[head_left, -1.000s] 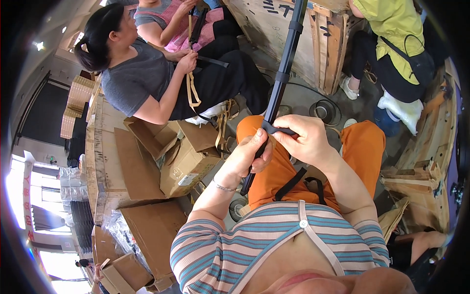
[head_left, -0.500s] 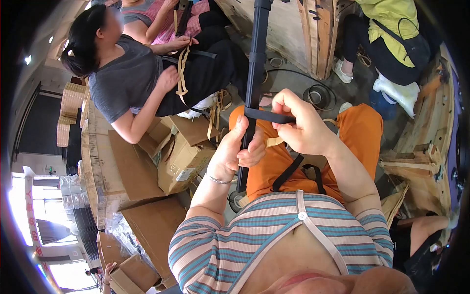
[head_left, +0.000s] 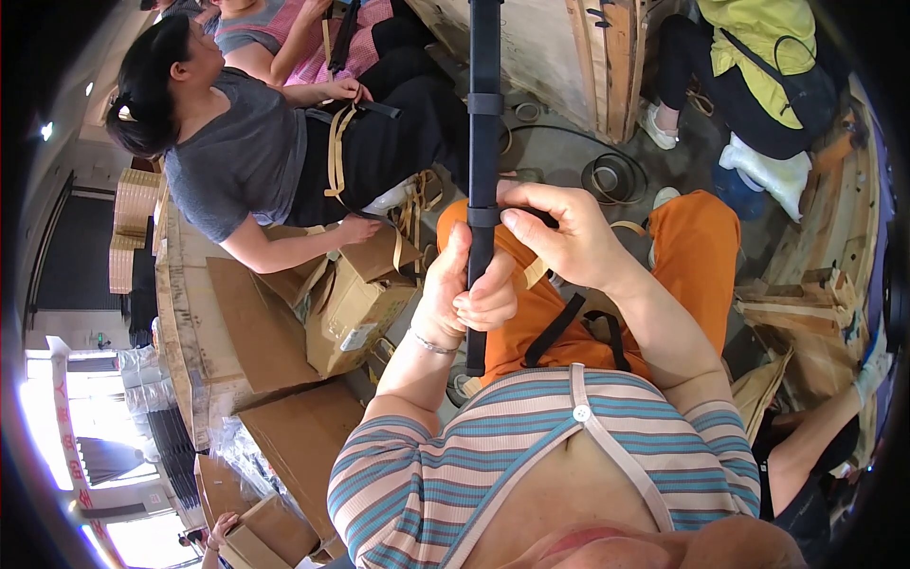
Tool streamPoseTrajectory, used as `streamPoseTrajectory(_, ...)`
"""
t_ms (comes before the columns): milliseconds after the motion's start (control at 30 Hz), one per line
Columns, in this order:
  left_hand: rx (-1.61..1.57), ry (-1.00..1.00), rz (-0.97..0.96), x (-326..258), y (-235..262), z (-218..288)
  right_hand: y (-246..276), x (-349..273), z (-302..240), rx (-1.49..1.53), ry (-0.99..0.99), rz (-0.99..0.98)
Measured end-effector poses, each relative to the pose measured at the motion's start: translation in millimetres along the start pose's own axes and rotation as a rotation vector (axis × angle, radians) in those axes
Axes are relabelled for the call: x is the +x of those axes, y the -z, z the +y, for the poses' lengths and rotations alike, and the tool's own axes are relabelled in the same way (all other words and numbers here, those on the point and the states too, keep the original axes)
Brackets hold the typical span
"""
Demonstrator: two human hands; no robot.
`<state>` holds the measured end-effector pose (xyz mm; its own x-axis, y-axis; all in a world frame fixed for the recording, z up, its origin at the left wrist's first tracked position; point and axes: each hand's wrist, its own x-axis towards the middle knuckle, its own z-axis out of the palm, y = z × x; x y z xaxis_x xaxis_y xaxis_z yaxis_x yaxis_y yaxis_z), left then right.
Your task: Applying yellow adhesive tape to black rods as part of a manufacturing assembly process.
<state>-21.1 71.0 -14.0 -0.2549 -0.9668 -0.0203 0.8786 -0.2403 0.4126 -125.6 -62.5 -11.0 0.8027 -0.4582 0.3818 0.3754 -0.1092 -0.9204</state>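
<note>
A long dark bar (head_left: 485, 66), seemingly a bundle of flat black strips, stands out from my lap toward the far edge. My left hand (head_left: 464, 289) is wrapped around its near part, with the lower end showing below the fist. Around the bar, just above that hand, runs a black strap (head_left: 483, 216). My right hand (head_left: 573, 237) pinches this strap close to the bar's right side; its loose end is partly hidden by the fingers. A tan strip (head_left: 534, 274) shows between my hands. Black straps (head_left: 556, 330) lie on my orange trousers (head_left: 697, 247).
Open cardboard boxes (head_left: 365, 303) stand at the left. A co-worker in a grey shirt (head_left: 242, 142) sits beyond them, with tan strips (head_left: 336, 156) on the lap. A wooden crate (head_left: 621, 85) is ahead, a coiled cable (head_left: 614, 180) on the floor, and wooden framing (head_left: 796, 308) at the right.
The black strap, stretched out to the right before, now lies close around the bar. My right hand has moved left against it. The bar has swung slightly left at its far end.
</note>
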Motion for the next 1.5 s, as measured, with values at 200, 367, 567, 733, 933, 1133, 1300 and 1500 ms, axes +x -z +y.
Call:
streamPoseTrajectory(200,-0.11,-0.001,-0.154,11,9,-3,-3,2,-4,0.022,-0.113,0.005)
streamPoseTrajectory(367,-0.204,-0.006,-0.153,14,17,-1,-8,14,12,-0.012,-0.207,0.037)
streamPoseTrajectory(567,0.256,0.112,-0.325,29,-1,-7,-7,-28,150,-0.265,-0.145,0.045)
streamPoseTrajectory(733,-0.188,0.229,-0.539,40,-17,6,19,9,63,0.049,-0.359,0.019)
streamPoseTrajectory(933,-0.422,0.234,-0.588,53,-9,0,22,11,-9,0.63,-0.132,-0.1)
streamPoseTrajectory(1133,-0.572,0.258,-0.655,52,-6,-4,14,10,4,0.472,-0.124,-0.026)
streamPoseTrajectory(1300,-0.479,0.297,-0.647,52,-12,-12,24,7,12,0.662,-0.312,-0.149)
streamPoseTrajectory(1500,-0.437,0.367,-0.518,57,2,-13,20,29,-8,0.255,0.054,0.078)
